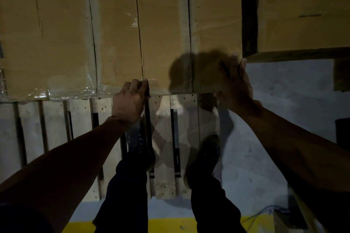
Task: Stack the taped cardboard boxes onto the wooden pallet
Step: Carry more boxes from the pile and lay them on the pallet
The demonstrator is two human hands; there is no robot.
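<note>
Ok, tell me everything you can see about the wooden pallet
The wooden pallet lies flat on the grey floor, pale worn slats running away from the viewer with dark gaps and nail holes. Taped cardboard boxes cover its far part. The person's shoes stand on the bare near slats.

Both arms reach forward, bare to the wrist. The left hand (pixel 130 100) curls its fingers (pixel 135 84) in a knuckled grip, while the right hand (pixel 235 79) lies flatter, fingers extended upward. Legs stand below.
</note>
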